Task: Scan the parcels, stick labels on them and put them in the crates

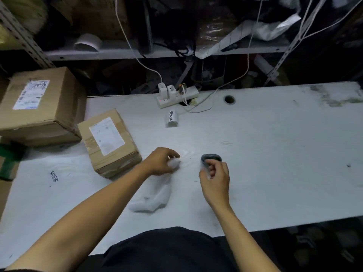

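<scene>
My right hand is closed around a dark grey handheld scanner whose head points away from me. My left hand pinches the top end of a limp white plastic mailer bag that lies on the white table. A small cardboard parcel with a white shipping label stands just left of my left hand. A bigger cardboard parcel, also labelled, sits at the far left. A roll of printed labels lies behind my hands.
A white power strip with plugs and cables sits at the table's back edge, beside a round cable hole. A loose printed label lies at the left. Metal shelving with clutter stands behind the table. Green and brown boxes are at the far left.
</scene>
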Demonstrator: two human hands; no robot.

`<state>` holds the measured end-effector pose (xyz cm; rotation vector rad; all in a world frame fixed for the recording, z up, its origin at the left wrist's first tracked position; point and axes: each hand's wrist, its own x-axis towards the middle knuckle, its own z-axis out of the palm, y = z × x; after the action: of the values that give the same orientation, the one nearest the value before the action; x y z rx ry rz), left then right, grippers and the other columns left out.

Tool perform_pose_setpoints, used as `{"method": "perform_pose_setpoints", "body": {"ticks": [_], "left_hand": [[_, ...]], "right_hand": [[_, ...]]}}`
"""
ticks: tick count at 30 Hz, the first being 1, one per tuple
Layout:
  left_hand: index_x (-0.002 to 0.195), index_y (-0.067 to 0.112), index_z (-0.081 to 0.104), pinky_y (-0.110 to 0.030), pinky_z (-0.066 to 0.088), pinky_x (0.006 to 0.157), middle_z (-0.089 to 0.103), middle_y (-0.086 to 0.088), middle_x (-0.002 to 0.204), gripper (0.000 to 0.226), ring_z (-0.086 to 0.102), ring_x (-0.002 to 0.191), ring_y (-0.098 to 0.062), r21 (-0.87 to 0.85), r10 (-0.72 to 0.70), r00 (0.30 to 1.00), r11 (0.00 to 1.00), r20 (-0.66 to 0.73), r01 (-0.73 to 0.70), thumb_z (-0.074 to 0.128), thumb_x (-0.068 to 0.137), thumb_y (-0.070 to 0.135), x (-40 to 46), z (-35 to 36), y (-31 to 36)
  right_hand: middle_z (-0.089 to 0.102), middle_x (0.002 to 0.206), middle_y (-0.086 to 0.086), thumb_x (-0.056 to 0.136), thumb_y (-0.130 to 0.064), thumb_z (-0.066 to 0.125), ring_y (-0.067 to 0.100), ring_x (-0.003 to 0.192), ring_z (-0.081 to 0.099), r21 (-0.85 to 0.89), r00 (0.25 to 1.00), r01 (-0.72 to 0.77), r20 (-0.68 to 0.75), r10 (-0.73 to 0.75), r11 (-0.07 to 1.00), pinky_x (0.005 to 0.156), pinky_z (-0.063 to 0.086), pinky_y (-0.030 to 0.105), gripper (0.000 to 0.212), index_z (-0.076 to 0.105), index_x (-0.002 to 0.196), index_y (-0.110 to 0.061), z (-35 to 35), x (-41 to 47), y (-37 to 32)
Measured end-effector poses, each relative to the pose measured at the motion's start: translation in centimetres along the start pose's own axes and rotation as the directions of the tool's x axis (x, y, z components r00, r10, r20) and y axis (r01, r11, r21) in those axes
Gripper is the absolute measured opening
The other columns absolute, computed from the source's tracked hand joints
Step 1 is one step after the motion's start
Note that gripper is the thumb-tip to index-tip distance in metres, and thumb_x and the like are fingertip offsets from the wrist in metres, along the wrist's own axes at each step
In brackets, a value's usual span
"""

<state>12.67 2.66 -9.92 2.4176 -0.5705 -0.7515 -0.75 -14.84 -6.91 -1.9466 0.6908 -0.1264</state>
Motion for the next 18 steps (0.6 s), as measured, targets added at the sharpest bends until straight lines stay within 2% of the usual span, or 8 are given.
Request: {"method": "perform_pose_setpoints", "body": {"ticks": [1, 3, 5, 7, 9, 12, 16, 18], "left_hand": [[0.125, 0.019, 0.069, -0.015, 0.048, 0.078, 0.069, 0.002, 0.119, 0.046, 0.066, 0.095, -0.014, -0.18, -0.034, 0.999, 0.983, -0.003, 0.033, 0.079, 0.08, 0.014, -0.7, -0.4, 0.2], [0.124, 0.017, 0.07, -0.019, 0.054, 0.078, 0.07, 0.003, 0.121, 0.049, 0.069, 0.095, -0.015, -0.541, -0.066, 0.998, 0.839, 0.017, 0.065, 0.081, 0.078, 0.003, -2.4, -1.4, 1.1], [0.124, 0.018, 0.07, -0.026, 0.057, 0.087, 0.072, 0.003, 0.122, 0.047, 0.069, 0.101, -0.015, -0.719, -0.064, 0.998, 0.692, 0.025, 0.062, 0.08, 0.081, 0.002, -4.1, -2.1, 1.9], [0.125, 0.022, 0.07, -0.03, 0.057, 0.09, 0.073, 0.003, 0.12, 0.045, 0.068, 0.104, -0.014, -0.766, -0.06, 0.998, 0.641, 0.013, 0.048, 0.079, 0.083, 0.007, -5.4, -2.5, 2.2], [0.124, 0.029, 0.071, -0.03, 0.056, 0.09, 0.073, 0.004, 0.119, 0.044, 0.067, 0.105, -0.013, -0.763, -0.078, 0.997, 0.645, -0.017, 0.037, 0.082, 0.083, 0.018, -6.3, -2.7, 2.0], [0.124, 0.033, 0.071, -0.024, 0.052, 0.092, 0.073, 0.007, 0.119, 0.044, 0.065, 0.107, -0.007, -0.759, -0.097, 0.994, 0.651, -0.042, 0.032, 0.081, 0.081, 0.029, -7.2, -3.0, 1.7], [0.122, 0.028, 0.07, -0.009, 0.049, 0.086, 0.07, 0.017, 0.117, 0.037, 0.06, 0.103, 0.014, -0.736, -0.124, 0.981, 0.676, -0.147, -0.025, 0.076, 0.088, 0.016, -7.9, -3.1, 1.7], [0.116, 0.025, 0.072, -0.014, 0.052, 0.084, 0.072, 0.008, 0.113, 0.032, 0.064, 0.097, 0.006, -0.772, -0.145, 0.972, 0.634, -0.183, -0.051, 0.076, 0.087, 0.012, -8.1, -3.0, 1.7]], "right_hand": [[0.057, 0.108, -0.002, 0.094, -0.014, 0.065, 0.013, 0.094, 0.058, 0.056, 0.997, -0.041, 0.068, 0.037, 0.998, 0.076, 0.05, 0.015, 0.023, 0.062, 0.115, -0.024, 0.3, 0.0, -0.5], [0.064, 0.103, -0.001, 0.096, -0.015, 0.063, 0.013, 0.088, 0.063, 0.188, 0.96, -0.199, 0.235, 0.152, 0.962, 0.073, 0.051, 0.017, 0.025, 0.063, 0.12, -0.025, 1.2, 0.5, -1.5], [0.071, 0.109, 0.008, 0.1, -0.015, 0.059, 0.017, 0.088, 0.068, 0.367, 0.856, -0.42, 0.464, 0.228, 0.83, 0.076, 0.054, 0.025, 0.028, 0.064, 0.127, -0.016, 1.8, 1.3, -2.7], [0.072, 0.118, 0.016, 0.101, -0.017, 0.057, 0.021, 0.095, 0.069, 0.47, 0.764, -0.535, 0.625, 0.164, 0.702, 0.083, 0.054, 0.03, 0.029, 0.067, 0.128, -0.009, 2.2, 1.7, -3.5], [0.071, 0.12, 0.015, 0.102, -0.018, 0.055, 0.021, 0.099, 0.067, 0.513, 0.722, -0.564, 0.687, 0.085, 0.646, 0.086, 0.053, 0.03, 0.029, 0.068, 0.126, -0.006, 2.4, 1.7, -4.2], [0.07, 0.112, 0.011, 0.101, -0.012, 0.055, 0.023, 0.097, 0.066, 0.551, 0.706, -0.603, 0.705, 0.063, 0.577, 0.081, 0.055, 0.027, 0.023, 0.067, 0.12, -0.006, 2.6, 1.7, -4.8], [0.071, 0.099, 0.006, 0.087, -0.011, 0.07, 0.023, 0.089, 0.068, 0.564, 0.712, -0.617, 0.698, 0.082, 0.549, 0.072, 0.053, 0.026, 0.018, 0.061, 0.102, -0.016, 2.3, 1.7, -5.2], [0.07, 0.1, 0.006, 0.08, -0.015, 0.074, 0.022, 0.09, 0.067, 0.564, 0.717, -0.602, 0.693, 0.073, 0.565, 0.075, 0.053, 0.027, 0.028, 0.059, 0.104, -0.017, 2.3, 1.7, -5.3]]}}
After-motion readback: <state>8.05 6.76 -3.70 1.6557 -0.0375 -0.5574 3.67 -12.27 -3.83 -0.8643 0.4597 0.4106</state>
